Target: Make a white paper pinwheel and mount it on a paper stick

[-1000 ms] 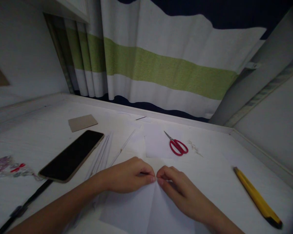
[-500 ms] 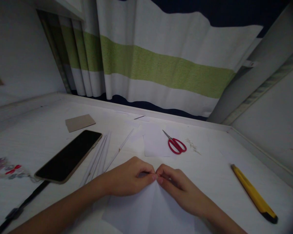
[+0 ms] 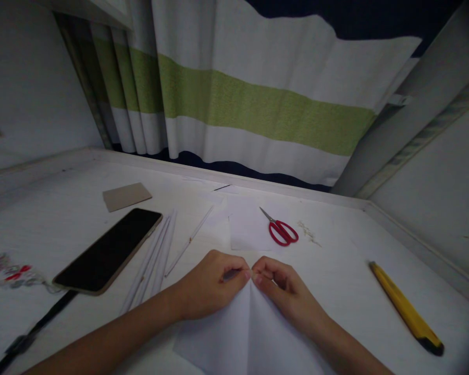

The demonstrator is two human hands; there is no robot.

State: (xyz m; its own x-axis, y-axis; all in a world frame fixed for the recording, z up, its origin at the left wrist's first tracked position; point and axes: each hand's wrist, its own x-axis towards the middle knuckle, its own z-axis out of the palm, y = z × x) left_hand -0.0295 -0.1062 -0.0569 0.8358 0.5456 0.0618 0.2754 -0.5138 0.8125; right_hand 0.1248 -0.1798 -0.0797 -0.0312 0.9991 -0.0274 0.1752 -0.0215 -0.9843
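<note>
A white sheet of paper (image 3: 234,338) with a crease down its middle hangs from my fingertips at the bottom centre. My left hand (image 3: 214,284) pinches its top edge between thumb and forefinger. Right beside it, my right hand (image 3: 285,291) pinches the same edge just past the crease, the two thumbs almost touching. Part of the sheet lies behind my hands and forearms, and its lower end runs out of view. Beyond my hands, red-handled scissors (image 3: 283,232) lie partly over another white paper piece (image 3: 247,229).
Left of my hands lie several thin rolled paper sticks (image 3: 156,255), a black phone (image 3: 109,250) with a strap and charms, and a grey-brown card (image 3: 127,196). At right are a yellow utility knife (image 3: 404,307) and small pale slivers (image 3: 308,233). A striped curtain (image 3: 258,109) hangs behind the table.
My hands have shifted up slightly with the paper between them. The crease stands out more, and the sheet's left corner has moved right. Other things on the table stay put.
</note>
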